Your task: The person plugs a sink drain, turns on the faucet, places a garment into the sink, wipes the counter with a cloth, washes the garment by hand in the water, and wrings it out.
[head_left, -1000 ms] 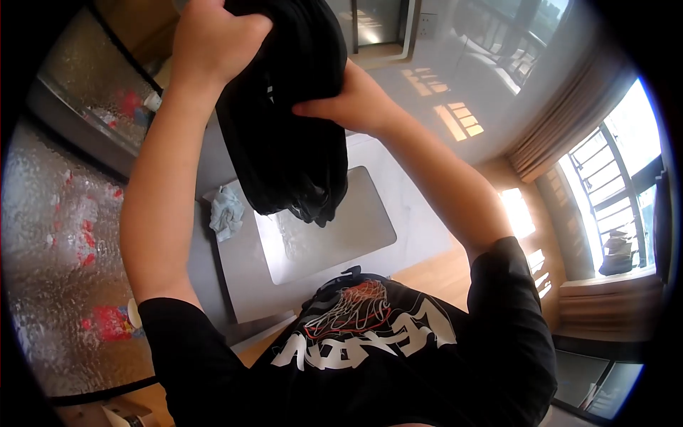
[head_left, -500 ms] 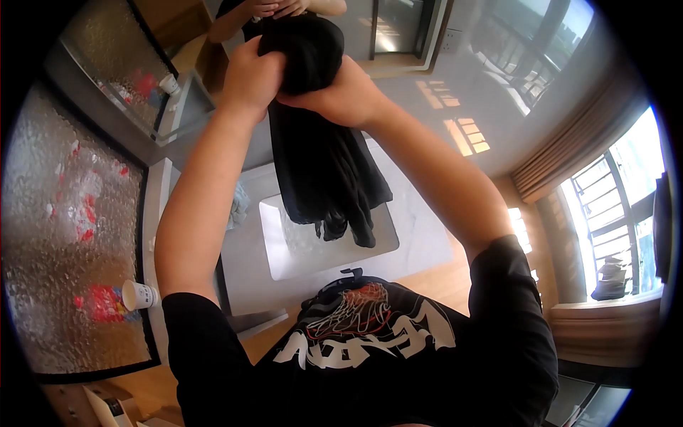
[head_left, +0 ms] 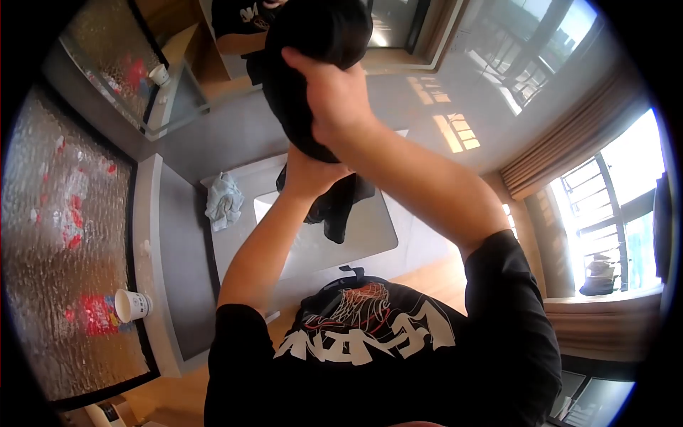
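A bunched black garment (head_left: pixel 316 32) hangs in front of me above the sink (head_left: pixel 380 238); its exact kind is not clear. My right hand (head_left: pixel 340 96) is closed round its upper part, thumb lying across the dark cloth. Lower down, my left hand (head_left: pixel 313 174) grips the same garment, its fingers mostly hidden behind the fabric. Below that hand, the loose end dangles over the white basin.
A crumpled light grey cloth (head_left: pixel 225 201) lies on the counter left of the basin. A paper cup (head_left: pixel 133 305) stands on the ledge by the textured glass panel (head_left: pixel 78 185). Ahead, a mirror reflects a black-shirted person. Curtains (head_left: pixel 562 142) and a window are at right.
My left hand has gone from the garment's top to a lower grip. My right hand and the bundled upper part have risen, and less cloth hangs over the basin.
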The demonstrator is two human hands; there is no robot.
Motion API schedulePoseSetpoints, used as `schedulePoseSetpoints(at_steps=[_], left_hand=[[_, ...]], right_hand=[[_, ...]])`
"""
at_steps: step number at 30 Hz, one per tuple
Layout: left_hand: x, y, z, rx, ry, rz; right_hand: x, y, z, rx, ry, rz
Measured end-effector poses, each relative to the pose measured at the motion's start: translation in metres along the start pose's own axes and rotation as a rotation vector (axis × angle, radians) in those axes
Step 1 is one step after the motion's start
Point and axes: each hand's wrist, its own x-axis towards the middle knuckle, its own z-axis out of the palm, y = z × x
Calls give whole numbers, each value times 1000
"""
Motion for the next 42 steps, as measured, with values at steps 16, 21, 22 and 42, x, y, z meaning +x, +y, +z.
schedulePoseSetpoints(at_steps=[16,21,22,42], left_hand=[[40,57,-18,477,106,618],[44,107,-20,732,-63,901],[45,113,-22,771,-104,948],[-6,-8,-53,610,-778,-229]], right_hand=[[-104,-58,-225,433,-574,545],[-142,-3,-164,635,-204,970],[-146,7,-158,505,-289,916],[-33,-22,-118,-1965,-1268,582]])
